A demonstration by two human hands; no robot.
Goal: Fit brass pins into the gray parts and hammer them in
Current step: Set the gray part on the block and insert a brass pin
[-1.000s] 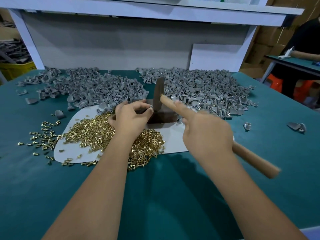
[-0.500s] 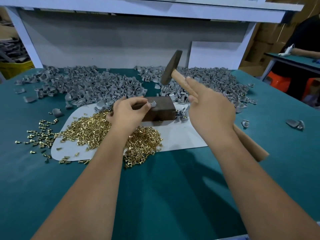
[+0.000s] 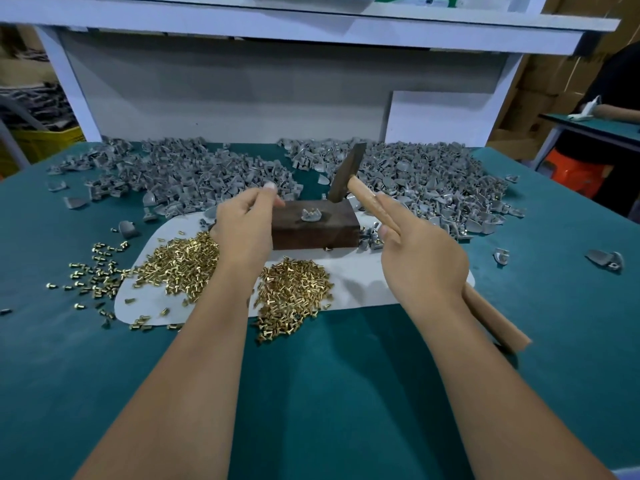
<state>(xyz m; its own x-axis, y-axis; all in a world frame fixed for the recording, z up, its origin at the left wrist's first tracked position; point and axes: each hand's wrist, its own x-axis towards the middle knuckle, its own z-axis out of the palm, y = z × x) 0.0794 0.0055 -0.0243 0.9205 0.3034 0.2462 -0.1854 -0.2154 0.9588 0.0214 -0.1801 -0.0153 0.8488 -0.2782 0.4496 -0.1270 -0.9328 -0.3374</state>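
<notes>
One gray part (image 3: 310, 214) with brass pins in it stands alone on top of the dark wooden block (image 3: 313, 230). My left hand (image 3: 244, 227) hovers just left of the block, fingers apart, holding nothing that I can see. My right hand (image 3: 420, 261) grips the wooden handle of a hammer (image 3: 347, 173), whose dark head is raised behind the block's far right corner. Loose brass pins (image 3: 183, 263) lie heaped on a white sheet (image 3: 356, 278) in front of the block. Gray parts are piled at the back left (image 3: 180, 171) and back right (image 3: 433, 181).
The bench has a teal mat (image 3: 329, 393). Stray pins (image 3: 93, 271) and single gray parts (image 3: 604, 259) lie scattered on it. A white shelf frame (image 3: 69, 81) stands behind. Another person sits at a table (image 3: 595, 124) at the far right.
My left hand has let go of the gray part, leaving it on the block, and drawn back to the left. The hammer head has come down lower than half a second ago.
</notes>
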